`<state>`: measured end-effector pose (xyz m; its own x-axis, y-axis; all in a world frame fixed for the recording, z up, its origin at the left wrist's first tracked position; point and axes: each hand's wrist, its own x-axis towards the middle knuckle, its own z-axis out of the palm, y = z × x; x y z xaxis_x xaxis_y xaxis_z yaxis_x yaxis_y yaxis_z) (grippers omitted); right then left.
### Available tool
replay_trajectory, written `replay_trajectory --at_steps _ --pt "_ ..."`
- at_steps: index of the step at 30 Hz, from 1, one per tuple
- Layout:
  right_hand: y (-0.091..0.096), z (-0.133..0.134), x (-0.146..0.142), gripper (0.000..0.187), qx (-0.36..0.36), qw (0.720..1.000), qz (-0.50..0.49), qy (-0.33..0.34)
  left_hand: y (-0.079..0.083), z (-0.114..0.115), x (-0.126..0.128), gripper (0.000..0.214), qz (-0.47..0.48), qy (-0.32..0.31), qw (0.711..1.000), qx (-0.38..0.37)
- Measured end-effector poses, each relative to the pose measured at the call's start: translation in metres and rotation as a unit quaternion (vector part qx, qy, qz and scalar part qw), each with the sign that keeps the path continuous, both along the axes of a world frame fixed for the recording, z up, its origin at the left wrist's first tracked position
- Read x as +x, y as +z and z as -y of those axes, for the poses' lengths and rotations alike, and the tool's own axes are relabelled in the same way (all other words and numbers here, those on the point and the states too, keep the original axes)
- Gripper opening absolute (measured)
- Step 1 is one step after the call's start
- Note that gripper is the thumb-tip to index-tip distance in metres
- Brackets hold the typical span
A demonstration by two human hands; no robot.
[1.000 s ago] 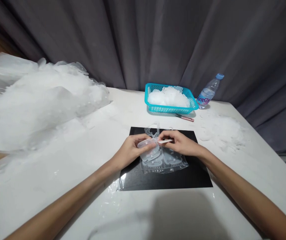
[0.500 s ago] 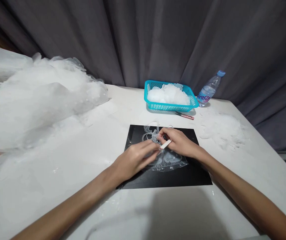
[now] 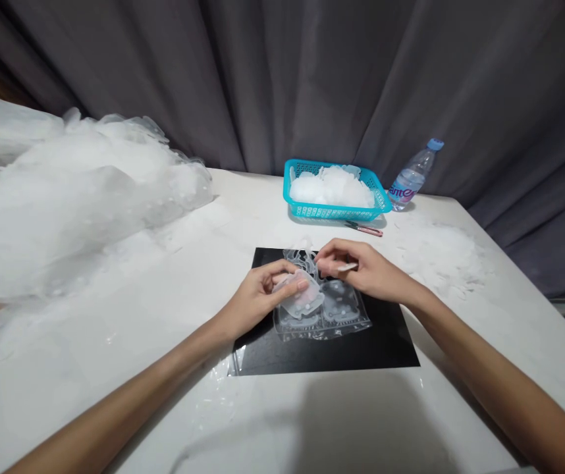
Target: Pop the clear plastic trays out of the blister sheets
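Note:
My left hand (image 3: 265, 289) is closed on a thin, translucent white piece (image 3: 309, 304) with rounded edges, tilted between thumb and fingers. Beneath it a clear plastic sheet (image 3: 344, 306) with shaped, rounded outlines lies on a black mat (image 3: 326, 359). Curled clear strips (image 3: 298, 260) stick up at the sheet's far edge. Close beside these strips, my right hand (image 3: 356, 263) has its thumb and fingertips pinched together. A narrow white stick (image 3: 347, 267) pokes out from its curled fingers; the rest of the stick is hidden.
A turquoise basket (image 3: 339, 212) of white translucent pieces stands behind the mat, with pink-handled snips (image 3: 365, 229) in front. To its right is a water bottle (image 3: 411, 181). A large bag-like white heap (image 3: 80, 197) fills the left; loose white scraps (image 3: 443, 257) lie right.
My left hand has lifted the translucent piece and turned it into view. My right hand has drawn slightly up and right, and the white stick now points differently within its grip.

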<state>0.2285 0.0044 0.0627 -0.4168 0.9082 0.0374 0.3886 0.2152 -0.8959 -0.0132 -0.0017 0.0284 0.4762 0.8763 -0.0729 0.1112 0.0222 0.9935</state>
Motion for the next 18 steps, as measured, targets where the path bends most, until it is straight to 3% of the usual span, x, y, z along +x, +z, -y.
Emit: replay_trajectory --at_steps 2,6,12,18 --pt "0.0032 0.0038 -0.0032 0.019 -0.047 0.998 -0.019 0.047 0.0007 0.0016 0.0008 0.031 0.013 -0.004 1.000 -0.020" --pt "0.0008 0.0034 -0.0035 0.029 -0.088 0.993 -0.053 0.064 0.0043 0.0019 0.0019 0.033 0.039 0.002 0.999 -0.038" --pt "-0.0049 -0.0025 0.0031 0.034 -0.089 0.990 -0.099 0.047 0.0032 -0.0014 -0.0004 0.040 0.083 -0.013 0.992 -0.089" --pt "-0.0014 0.0003 -0.0005 0.023 -0.062 0.995 -0.078 0.023 -0.0022 0.0013 0.0002 0.041 0.079 0.004 0.993 -0.090"
